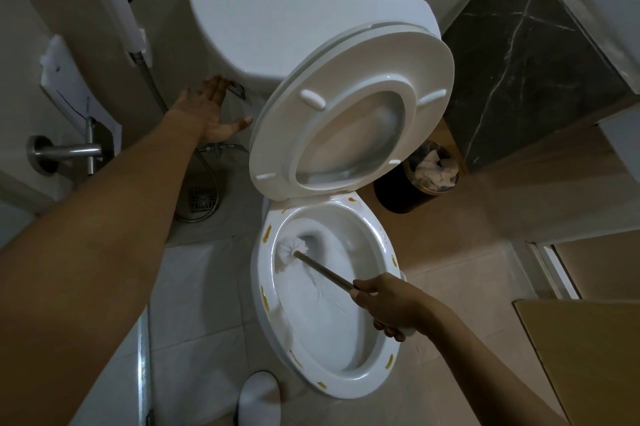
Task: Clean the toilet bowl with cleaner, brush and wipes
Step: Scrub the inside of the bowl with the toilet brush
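Tiled bathroom: right hand clamps brush handle, head at bowl's 10 o'clock; left hand, fingers spread, nears flush lever; flushing may splash.

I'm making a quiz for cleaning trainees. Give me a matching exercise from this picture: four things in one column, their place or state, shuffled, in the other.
Things:
1. brush head
2. toilet seat
3. left hand
4. black bin

Places or states:
A. on the floor to the right of the toilet, crumpled paper inside
B. raised, along with the lid
C. inside the bowl, against its upper left wall
D. open, reaching towards the flush lever

Pairs: 1-C, 2-B, 3-D, 4-A
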The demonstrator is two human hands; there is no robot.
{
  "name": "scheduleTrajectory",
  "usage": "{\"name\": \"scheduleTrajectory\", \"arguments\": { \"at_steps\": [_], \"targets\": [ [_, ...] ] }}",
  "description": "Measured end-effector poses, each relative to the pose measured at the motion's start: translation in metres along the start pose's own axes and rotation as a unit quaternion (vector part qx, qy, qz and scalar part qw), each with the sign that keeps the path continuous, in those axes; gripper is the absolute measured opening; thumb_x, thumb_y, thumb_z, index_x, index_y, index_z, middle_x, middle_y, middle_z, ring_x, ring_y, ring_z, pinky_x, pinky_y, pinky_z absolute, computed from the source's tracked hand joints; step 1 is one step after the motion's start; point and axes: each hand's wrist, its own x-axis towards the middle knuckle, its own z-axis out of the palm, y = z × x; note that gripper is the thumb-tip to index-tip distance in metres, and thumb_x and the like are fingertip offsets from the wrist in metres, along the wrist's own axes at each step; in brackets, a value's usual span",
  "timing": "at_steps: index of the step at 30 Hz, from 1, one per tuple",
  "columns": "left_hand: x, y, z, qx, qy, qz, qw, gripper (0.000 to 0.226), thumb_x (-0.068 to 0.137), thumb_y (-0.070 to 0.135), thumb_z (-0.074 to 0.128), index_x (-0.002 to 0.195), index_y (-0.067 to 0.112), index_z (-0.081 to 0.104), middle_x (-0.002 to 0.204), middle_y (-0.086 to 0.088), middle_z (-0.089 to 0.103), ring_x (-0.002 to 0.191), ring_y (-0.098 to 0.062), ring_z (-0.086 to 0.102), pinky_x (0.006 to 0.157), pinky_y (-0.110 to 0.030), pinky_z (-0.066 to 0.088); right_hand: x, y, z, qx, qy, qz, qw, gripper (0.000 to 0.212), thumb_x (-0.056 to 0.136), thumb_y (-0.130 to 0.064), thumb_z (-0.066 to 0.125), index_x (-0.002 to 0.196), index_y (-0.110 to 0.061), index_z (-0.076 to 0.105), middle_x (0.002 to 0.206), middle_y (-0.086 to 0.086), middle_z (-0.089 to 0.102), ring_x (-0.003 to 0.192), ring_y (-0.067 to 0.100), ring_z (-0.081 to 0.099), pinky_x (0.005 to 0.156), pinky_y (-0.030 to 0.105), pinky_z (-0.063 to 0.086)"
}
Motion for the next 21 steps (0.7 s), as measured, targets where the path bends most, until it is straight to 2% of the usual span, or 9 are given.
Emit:
{"name": "scheduleTrajectory", "arguments": {
  "at_steps": [21],
  "targets": [
    [-0.0018, 0.0024, 0.0013, -0.008, 0.006, -0.005, 1.0, 0.093, 0.088, 0.072, 0.019, 0.15, 0.011, -0.013, 0.159, -0.004, -0.015, 0.146, -0.017, -0.007, 0.118, -0.045, 0.002, 0.005, 0.0007, 0.0006, 0.007, 0.001, -0.008, 1.0, 0.043, 0.101, -0.035, 0.04, 0.142, -0.022, 0.041, 0.065, 0.005, 0.043, 0.047, 0.011, 0.037, 0.044, 0.023, 0.038]
  ]
}}
